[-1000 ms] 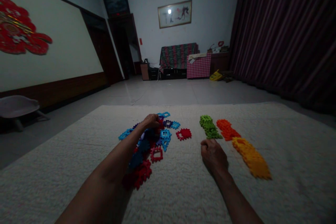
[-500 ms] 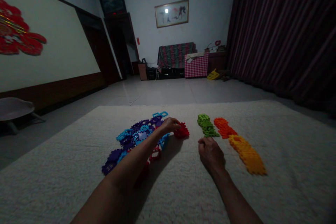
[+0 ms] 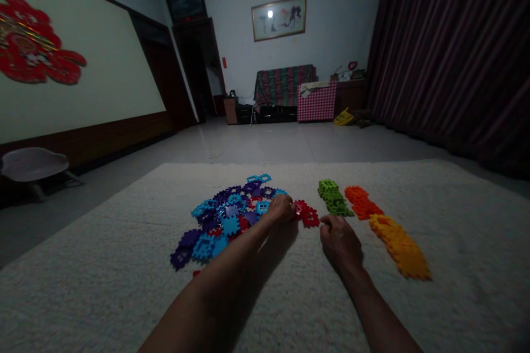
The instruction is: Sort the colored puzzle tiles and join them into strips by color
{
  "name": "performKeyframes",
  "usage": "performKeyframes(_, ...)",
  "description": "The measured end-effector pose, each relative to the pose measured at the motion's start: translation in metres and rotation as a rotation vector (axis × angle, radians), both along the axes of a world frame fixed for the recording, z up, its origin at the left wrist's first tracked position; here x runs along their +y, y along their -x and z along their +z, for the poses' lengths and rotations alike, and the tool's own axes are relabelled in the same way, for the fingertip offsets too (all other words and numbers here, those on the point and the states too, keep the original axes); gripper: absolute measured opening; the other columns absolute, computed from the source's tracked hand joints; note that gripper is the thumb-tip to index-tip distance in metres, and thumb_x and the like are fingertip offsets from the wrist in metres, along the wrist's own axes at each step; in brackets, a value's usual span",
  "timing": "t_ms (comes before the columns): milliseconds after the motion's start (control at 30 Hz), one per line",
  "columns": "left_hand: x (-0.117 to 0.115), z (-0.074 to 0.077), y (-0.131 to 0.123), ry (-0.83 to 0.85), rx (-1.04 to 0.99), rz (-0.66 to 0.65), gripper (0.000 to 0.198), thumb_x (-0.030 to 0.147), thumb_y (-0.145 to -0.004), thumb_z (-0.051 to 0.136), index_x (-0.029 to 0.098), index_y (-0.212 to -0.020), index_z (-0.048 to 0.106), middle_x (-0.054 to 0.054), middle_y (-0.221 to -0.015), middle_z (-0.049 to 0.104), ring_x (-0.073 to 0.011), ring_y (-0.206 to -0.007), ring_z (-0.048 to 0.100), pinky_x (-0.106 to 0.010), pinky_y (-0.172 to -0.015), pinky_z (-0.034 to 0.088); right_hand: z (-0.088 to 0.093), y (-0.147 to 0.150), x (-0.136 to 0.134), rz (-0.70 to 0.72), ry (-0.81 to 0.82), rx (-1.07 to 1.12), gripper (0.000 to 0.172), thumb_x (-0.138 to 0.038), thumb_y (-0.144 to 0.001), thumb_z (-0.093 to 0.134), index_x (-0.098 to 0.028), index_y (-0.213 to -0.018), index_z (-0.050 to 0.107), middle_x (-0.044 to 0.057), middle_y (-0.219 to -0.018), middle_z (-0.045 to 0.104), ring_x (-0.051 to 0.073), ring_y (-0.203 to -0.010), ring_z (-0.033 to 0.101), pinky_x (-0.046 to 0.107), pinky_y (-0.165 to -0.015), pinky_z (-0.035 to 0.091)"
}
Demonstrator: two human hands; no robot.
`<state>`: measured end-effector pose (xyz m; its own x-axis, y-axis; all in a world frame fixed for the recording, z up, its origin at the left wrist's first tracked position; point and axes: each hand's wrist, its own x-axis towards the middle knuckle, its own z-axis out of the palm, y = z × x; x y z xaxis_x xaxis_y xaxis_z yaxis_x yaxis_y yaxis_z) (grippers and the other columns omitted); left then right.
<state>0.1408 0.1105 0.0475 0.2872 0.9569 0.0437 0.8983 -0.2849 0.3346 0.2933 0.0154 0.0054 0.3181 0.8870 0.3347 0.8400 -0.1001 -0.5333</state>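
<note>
A dim room stretches back over a pale tiled floor [image 3: 256, 143] to a covered sofa [image 3: 284, 85] and a framed picture [image 3: 279, 16], with a dark striped curtain [image 3: 455, 55] down the right side. A shaggy cream rug [image 3: 124, 265] fills the foreground. On it lie a loose pile of blue and purple pieces [image 3: 223, 215], then a yellow row [image 3: 399, 245], an orange row [image 3: 362, 203] and a green row [image 3: 334, 198].

The red pieces [image 3: 308, 215], flat toothed plastic squares joined together, lie on the rug between the pile and the green row.

The left hand [image 3: 281, 208] reaches forward on a straight arm, its fingers bunched and closed on the left edge of the red pieces. The right hand [image 3: 340, 240] rests on the rug curled into a fist, just right of the red pieces and near the green row.
</note>
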Motion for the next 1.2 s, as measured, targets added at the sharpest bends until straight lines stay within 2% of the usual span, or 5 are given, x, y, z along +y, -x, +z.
performKeyframes(133, 0.003, 0.009, 0.009, -0.028, 0.023, 0.0, 0.033, 0.027, -0.088, 0.048, 0.021, -0.11, 0.072, -0.01, -0.106, 0.074, -0.0177, -0.099, 0.067, -0.023, -0.083, 0.048, 0.001, 0.0, -0.001, 0.016, 0.008, -0.006, 0.021, -0.015, -0.084, 0.046, -0.02, -0.09, 0.066, 0.005, -0.098, 0.064, 0.017, -0.085, 0.055, 0.027, -0.068, 0.033)
performKeyframes(300, 0.021, 0.026, 0.058, -0.077, 0.113, 0.17, 0.033, 0.023, -0.089, 0.045, 0.013, -0.106, 0.072, -0.02, -0.107, 0.071, -0.0272, -0.103, 0.067, -0.034, -0.086, 0.05, -0.002, 0.0, 0.001, 0.011, 0.002, -0.023, 0.021, -0.016, -0.084, 0.047, -0.02, -0.091, 0.067, 0.005, -0.096, 0.064, 0.017, -0.085, 0.055, 0.027, -0.067, 0.033)
performKeyframes(467, 0.031, 0.02, 0.094, -0.031, 0.287, 0.316, 0.034, 0.03, -0.085, 0.057, 0.023, -0.116, 0.068, -0.015, -0.113, 0.071, -0.0271, -0.109, 0.065, -0.032, -0.09, 0.05, -0.004, 0.0, 0.003, 0.015, -0.012, -0.008, 0.021, -0.014, -0.083, 0.048, -0.02, -0.089, 0.068, 0.005, -0.093, 0.064, 0.016, -0.083, 0.055, 0.026, -0.066, 0.033)
performKeyframes(867, 0.046, 0.017, 0.099, 0.019, 0.343, 0.291, 0.029, 0.031, -0.08, 0.063, 0.019, -0.105, 0.07, -0.016, -0.115, 0.07, -0.0289, -0.111, 0.064, -0.031, -0.086, 0.051, -0.002, 0.001, 0.002, -0.001, -0.061, 0.021, 0.022, -0.012, -0.082, 0.047, -0.02, -0.085, 0.067, 0.005, -0.089, 0.064, 0.016, -0.081, 0.054, 0.026, -0.068, 0.034)
performKeyframes(1200, 0.032, 0.037, 0.097, -0.345, 0.319, 0.369, 0.029, 0.017, -0.084, 0.048, 0.013, -0.106, 0.067, -0.017, -0.112, 0.064, -0.0276, -0.107, 0.062, -0.033, -0.084, 0.05, -0.001, 0.001, 0.0, 0.004, -0.046, 0.002, 0.021, -0.013, -0.082, 0.048, -0.02, -0.085, 0.068, 0.005, -0.09, 0.064, 0.016, -0.08, 0.055, 0.026, -0.067, 0.034)
